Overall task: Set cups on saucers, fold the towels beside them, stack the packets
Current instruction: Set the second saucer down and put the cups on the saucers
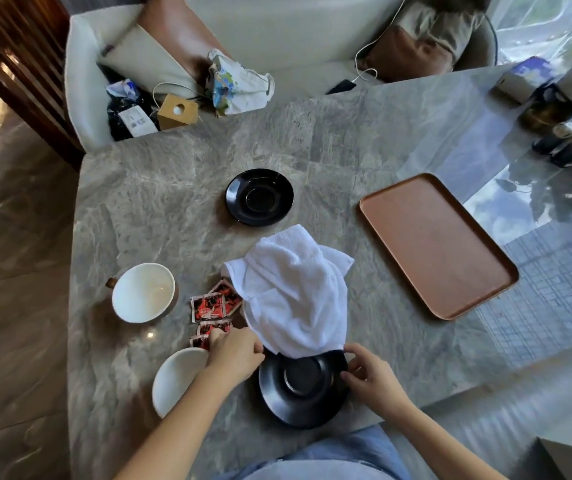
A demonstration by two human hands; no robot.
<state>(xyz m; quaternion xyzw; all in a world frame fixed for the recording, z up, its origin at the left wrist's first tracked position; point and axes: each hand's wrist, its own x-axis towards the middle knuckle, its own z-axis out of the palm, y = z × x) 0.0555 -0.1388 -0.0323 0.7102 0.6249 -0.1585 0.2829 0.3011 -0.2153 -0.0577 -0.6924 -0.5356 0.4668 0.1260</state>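
Two black saucers, a near saucer (pixel 302 393) and a far saucer (pixel 259 197); two white cups (pixel 143 292); one towel (pixel 295 289); four packets (pixel 208 306) visible. The left hand (pixel 234 355) grips the towel's edge. The right hand (pixel 371 379) is curled, its hold unclear. The near saucer lies between the hands.

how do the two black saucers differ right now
The far saucer is fully in view, with nothing on it; the near saucer has its far rim hidden under the towel. The far saucer sits alone and untouched; the near saucer lies between the left hand and right hand, which hold the towel. Both are round, black and without a cup.
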